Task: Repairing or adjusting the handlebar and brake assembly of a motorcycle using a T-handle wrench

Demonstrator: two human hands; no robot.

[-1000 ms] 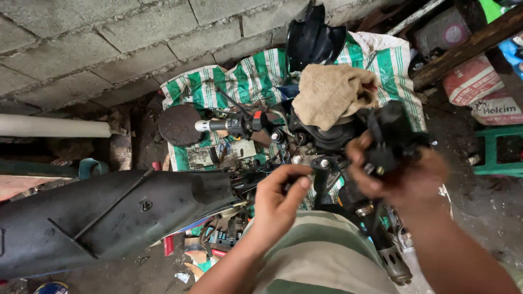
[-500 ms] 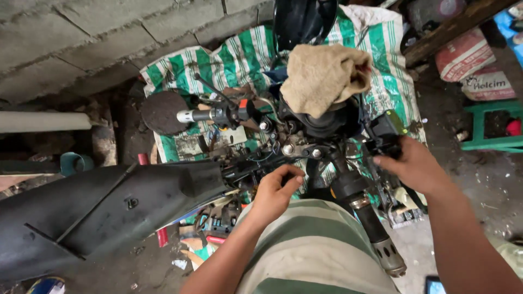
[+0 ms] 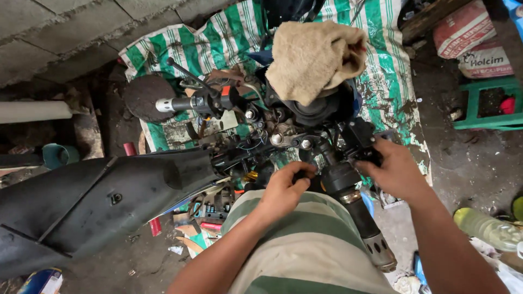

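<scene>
Handlebar grip (image 3: pixel 357 209), black ribbed rubber w/ a metal end cap, sits centre frame just above the person's lap. Right hand (image 3: pixel 397 171) cups the black plastic switch housing (image 3: pixel 359 141) at its top, fingers curled shut round it, prob. to steady it. Left hand (image 3: pixel 283 188) pinches closed at the clamp beside the grip. Beige rag (image 3: pixel 313 57), soft and crumpled, drapes over the headstock. Striped green tarp (image 3: pixel 218 43) lies on the floor beneath.

A rough motorcycle repair workshop: a stripped handlebar assembly (image 3: pixel 283 130) over a striped tarp (image 3: pixel 218 43) on a dirty concrete floor (image 3: pixel 463 163) (parts scattered about), beside a bare block wall (image 3: pixel 65 38).
</scene>
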